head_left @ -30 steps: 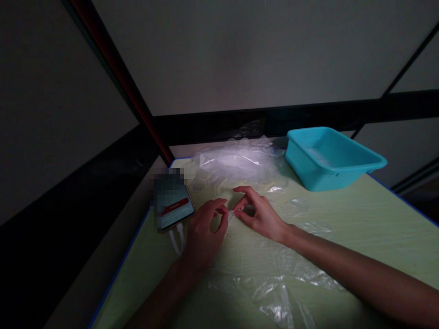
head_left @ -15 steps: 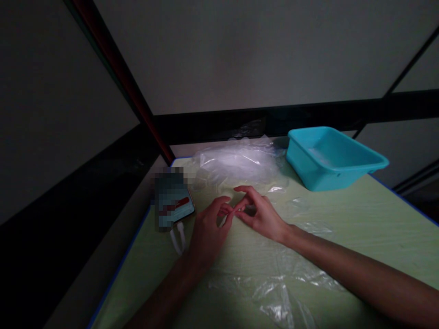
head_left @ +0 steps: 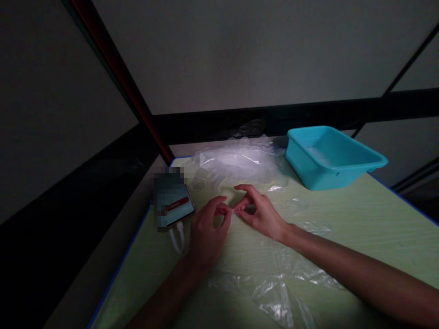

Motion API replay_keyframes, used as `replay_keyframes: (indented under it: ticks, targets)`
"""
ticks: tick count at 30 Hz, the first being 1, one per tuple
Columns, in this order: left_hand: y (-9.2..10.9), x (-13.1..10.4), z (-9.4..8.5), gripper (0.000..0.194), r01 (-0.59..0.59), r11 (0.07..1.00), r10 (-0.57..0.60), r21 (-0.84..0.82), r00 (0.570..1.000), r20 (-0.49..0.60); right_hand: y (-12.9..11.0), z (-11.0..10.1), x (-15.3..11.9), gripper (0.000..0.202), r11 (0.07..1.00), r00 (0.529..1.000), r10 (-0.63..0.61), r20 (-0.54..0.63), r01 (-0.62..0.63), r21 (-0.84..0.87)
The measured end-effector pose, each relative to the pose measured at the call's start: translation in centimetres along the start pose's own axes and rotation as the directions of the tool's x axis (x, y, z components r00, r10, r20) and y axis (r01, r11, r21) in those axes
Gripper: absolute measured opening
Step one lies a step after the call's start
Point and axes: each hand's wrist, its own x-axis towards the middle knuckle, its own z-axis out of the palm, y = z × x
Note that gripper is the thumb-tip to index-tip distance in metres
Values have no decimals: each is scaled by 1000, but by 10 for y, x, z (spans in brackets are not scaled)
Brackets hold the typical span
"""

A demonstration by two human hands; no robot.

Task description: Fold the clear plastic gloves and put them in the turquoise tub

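Note:
My left hand (head_left: pixel 208 225) is closed in a pinch, thumb against fingertips. Facing it, my right hand (head_left: pixel 258 211) pinches too, with its index finger arched above. A tiny translucent bit of clear plastic (head_left: pixel 233 210) shows in the narrow gap between the two sets of fingertips; its full shape cannot be made out. Under and in front of my hands, thin crumpled clear plastic film (head_left: pixel 274 299) lies on the table. Just beyond my fingers is a heap of clear, shiny plastic pieces (head_left: pixel 236 162), some with rounded ends.
A turquoise plastic basin (head_left: pixel 329 176) stands at the back right of the pale green table (head_left: pixel 373 219). At the left edge lies a phone (head_left: pixel 180 208), partly blurred out, with a white cable (head_left: pixel 177 240). A wall rises behind the table.
My left hand has shifted slightly left, opening a small gap between the fingertips where the clear plastic now shows. My right hand stays almost still.

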Motion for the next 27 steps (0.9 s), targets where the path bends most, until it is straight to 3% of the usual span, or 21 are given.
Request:
replay_keyframes:
  ticks: [7,18,27]
  targets:
    - [-2,0,-6,34,12,998,-11,57,1000,-19,2,0,0,47,1000,1000,-2,-13,2,-23]
    - [-2,-2,6,41,113,990,-98,-81,980,174,-2,0,0,44,985,995,-91,35,95,-143]
    - [1,-2,3,44,95,993,-86,-71,989,118,-1,-1,0,46,982,994,-104,20,106,-156]
